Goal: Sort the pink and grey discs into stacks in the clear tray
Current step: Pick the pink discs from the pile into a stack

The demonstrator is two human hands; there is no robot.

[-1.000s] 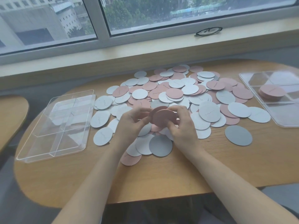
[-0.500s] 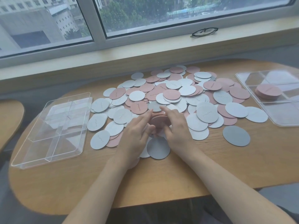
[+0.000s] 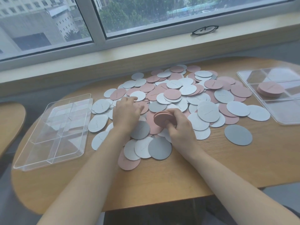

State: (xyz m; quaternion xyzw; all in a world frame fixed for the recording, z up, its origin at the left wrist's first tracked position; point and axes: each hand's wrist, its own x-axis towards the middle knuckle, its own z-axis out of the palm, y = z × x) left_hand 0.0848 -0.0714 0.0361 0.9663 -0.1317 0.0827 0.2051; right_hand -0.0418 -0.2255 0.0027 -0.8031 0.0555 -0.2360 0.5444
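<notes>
Discs of pink and grey card are lying in a loose, overlapping heap across the middle of the rounded wooden surface, below a long window sill. The right hand is curling its fingers and thumb around a small stack of pink discs, holding it just above the heap with the stack tilted. The left hand is lying palm down on the pile with its fingers stretched forward and relaxed, the fingertips touching a pink disc and a white-grey one; it is gripping nothing.

A clear plastic tray with dividers is sitting at the left of the surface, just beside the heap, with no discs in it. A second clear divided tray is sitting at the right edge, and a stack of pink discs is resting in one of its far compartments. One dark grey disc is lying apart from the heap, near the right tray. A pair of dark-rimmed glasses is resting on the sill.
</notes>
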